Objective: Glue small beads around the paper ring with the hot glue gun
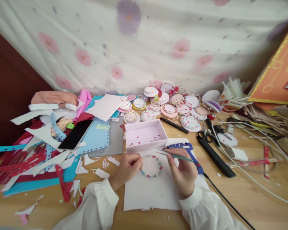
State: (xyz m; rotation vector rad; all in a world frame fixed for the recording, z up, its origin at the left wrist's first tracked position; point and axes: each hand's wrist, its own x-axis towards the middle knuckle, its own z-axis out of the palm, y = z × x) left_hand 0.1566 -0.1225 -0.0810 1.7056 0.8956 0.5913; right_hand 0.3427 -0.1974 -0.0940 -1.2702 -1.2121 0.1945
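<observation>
In the head view my left hand (pixel 129 168) is closed, its thumb and forefinger pinched at the left edge of a round white disc (pixel 151 167). Small red and pale blue dots ring the disc's rim, and a smaller circle shows inside it. My right hand (pixel 183 169) is shut on greenish tweezers (pixel 180 156), whose tips point left above the disc's upper edge. White paper (pixel 144 198) lies under both hands. Just behind them stands a pale pink open box (pixel 145 144) with several tiny red pieces inside. Whether the tweezer tips grip anything is too small to tell.
A blue glue gun (pixel 190 153) with a black cord lies right of the paper. Decorated paper discs (pixel 169 110) crowd the back. Scissors (pixel 205 135), a black cutter (pixel 216 156) and white cable lie right. Paper scraps (pixel 45 159) and a phone (pixel 76 134) cover the left.
</observation>
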